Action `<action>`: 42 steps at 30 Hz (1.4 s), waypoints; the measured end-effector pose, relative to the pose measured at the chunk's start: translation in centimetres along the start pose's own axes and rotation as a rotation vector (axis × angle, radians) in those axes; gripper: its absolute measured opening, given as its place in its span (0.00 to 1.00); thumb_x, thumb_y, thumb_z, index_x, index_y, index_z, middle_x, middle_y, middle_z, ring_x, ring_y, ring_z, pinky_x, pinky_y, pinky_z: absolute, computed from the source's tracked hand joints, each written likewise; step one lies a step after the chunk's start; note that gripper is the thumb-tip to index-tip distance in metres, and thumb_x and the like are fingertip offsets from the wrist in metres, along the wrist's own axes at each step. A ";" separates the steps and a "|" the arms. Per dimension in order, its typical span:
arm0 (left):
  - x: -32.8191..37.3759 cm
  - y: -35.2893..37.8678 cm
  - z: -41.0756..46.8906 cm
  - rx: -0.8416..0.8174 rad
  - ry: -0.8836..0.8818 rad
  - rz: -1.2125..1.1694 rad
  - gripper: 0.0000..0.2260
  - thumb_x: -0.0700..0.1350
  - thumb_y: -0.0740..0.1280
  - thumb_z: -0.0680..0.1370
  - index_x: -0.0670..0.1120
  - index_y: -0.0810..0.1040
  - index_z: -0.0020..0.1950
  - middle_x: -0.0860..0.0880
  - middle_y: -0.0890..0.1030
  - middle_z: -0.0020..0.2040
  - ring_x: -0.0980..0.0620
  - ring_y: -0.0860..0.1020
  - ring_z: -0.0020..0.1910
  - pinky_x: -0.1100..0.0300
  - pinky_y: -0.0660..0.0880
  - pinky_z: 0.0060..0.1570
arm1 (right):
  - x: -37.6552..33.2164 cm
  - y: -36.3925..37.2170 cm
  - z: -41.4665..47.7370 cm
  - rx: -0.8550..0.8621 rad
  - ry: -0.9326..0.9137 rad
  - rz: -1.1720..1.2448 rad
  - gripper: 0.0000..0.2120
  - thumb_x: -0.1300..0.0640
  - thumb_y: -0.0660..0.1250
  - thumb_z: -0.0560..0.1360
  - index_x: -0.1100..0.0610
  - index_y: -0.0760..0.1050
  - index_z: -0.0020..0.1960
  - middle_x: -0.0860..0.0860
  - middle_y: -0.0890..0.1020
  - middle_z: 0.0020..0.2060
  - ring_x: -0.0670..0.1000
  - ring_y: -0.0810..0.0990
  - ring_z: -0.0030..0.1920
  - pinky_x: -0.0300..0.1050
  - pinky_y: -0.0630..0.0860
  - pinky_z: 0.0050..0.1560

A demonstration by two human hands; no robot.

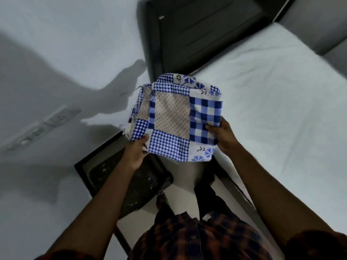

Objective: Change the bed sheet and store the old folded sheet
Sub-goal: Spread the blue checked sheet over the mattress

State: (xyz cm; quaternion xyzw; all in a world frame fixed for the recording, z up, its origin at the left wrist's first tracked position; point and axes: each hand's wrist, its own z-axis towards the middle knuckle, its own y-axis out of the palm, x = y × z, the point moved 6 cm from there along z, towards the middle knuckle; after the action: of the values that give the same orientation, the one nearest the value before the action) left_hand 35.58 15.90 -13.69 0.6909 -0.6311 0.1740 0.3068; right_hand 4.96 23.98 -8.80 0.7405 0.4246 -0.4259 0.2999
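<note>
A folded patchwork sheet (174, 117), blue-and-white checks with beige dotted squares and blue flowers, is held up in the air in front of me. My left hand (136, 151) grips its lower left corner, thumb on top. Its lower right edge is pinched by my right hand (223, 134). The bed (272, 94), covered with a plain white sheet, stretches to the right. The sheet hides the floor behind it.
A dark wooden door (197, 32) stands beyond the bed's corner. A white wall with a switch panel (43, 126) fills the left. Below my left arm is a small dark table or stool (105, 171) with dark cloth on it. Pale floor lies between it and the bed.
</note>
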 end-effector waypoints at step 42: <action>-16.8 50.0 8.8 -0.399 -0.005 1.189 0.18 0.49 0.67 0.80 0.49 0.74 0.70 0.50 0.79 0.60 0.52 0.78 0.53 0.51 0.77 0.59 | 5.5 -35.3 7.6 0.531 0.290 -0.239 0.24 0.59 0.69 0.74 0.52 0.70 0.70 0.52 0.80 0.61 0.55 0.79 0.57 0.56 0.77 0.59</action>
State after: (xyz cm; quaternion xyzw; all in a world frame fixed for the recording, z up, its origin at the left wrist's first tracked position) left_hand -17.04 22.33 -20.64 0.1513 -0.9285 0.1922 0.2793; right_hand -27.56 36.16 -20.04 0.7908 0.4209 -0.4441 -0.0191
